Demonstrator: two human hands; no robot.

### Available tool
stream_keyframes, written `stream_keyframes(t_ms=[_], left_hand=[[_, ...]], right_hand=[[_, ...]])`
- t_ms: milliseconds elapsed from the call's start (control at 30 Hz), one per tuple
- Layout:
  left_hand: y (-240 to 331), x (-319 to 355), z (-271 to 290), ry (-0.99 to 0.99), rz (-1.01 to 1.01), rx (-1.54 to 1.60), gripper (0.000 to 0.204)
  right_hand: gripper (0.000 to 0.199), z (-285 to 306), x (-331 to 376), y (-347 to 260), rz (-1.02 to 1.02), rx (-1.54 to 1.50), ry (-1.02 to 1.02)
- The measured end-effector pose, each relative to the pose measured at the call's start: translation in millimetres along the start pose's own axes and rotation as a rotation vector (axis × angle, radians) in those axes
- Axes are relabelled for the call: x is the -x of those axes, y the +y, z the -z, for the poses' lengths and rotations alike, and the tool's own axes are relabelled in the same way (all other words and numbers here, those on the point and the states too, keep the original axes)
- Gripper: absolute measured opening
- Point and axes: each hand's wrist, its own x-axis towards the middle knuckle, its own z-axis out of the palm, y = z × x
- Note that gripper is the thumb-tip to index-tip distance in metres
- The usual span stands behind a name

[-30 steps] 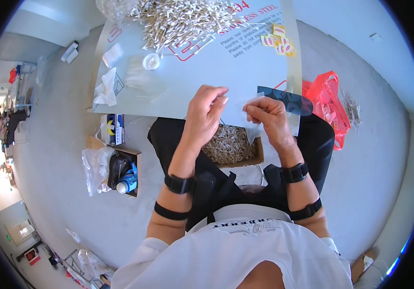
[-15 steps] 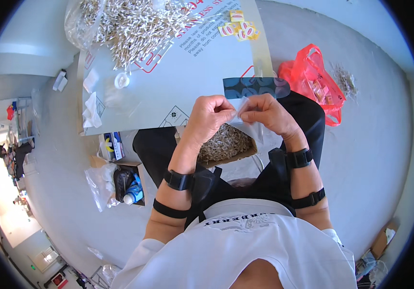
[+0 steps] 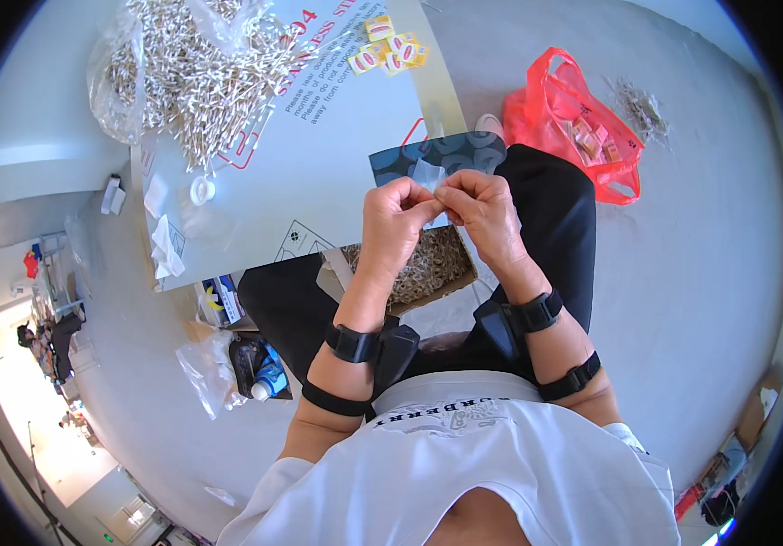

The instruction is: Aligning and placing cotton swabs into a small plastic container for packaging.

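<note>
My left hand (image 3: 394, 223) and my right hand (image 3: 485, 214) meet above my lap, their fingertips pinched together. Between them is a small clear plastic bag (image 3: 428, 173), its free part sticking up past the fingers. Part of the bag is hidden by the fingers. Just below my hands, an open cardboard box (image 3: 335, 270) full of short, thin pale pieces sits between my legs. Beyond my fingers, a dark translucent sheet with round shapes (image 3: 390, 170) lies at the table's near right corner.
On the table (image 3: 255, 214) lie a heap of cotton swabs (image 3: 200, 91), small yellow packets (image 3: 382, 55), a white ring (image 3: 201, 190) and a crumpled tissue (image 3: 167, 250). A red plastic bag (image 3: 537, 100) holding small packs stands on the floor at right. A blue bottle (image 3: 270, 375) is at left.
My fingertips have come closer together, and the plastic bag now shows above them instead of spreading below. The whole view has shifted and turned slightly.
</note>
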Motion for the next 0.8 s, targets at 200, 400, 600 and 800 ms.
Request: stream_keyframes(t_ms=[200, 400, 600, 800], left_hand=[[-5, -11, -12, 0.149, 0.013, 0.102, 0.014], [1, -30, -38, 0.041, -0.756, -0.584, 0.024], [1, -91, -58, 0.031, -0.448, -0.319, 0.011], [-19, -155, -88, -0.091, -0.585, -0.349, 0.011]], right_hand=[[0.011, 19, 2, 2, 0.094, 0.314, 0.091], [0.007, 24, 7, 0, 0.597, 1.091, 0.077], [0.023, 60, -6, 14, -0.169, -0.154, 0.524], [0.014, 78, -54, 41, -0.343, -0.845, 0.369]])
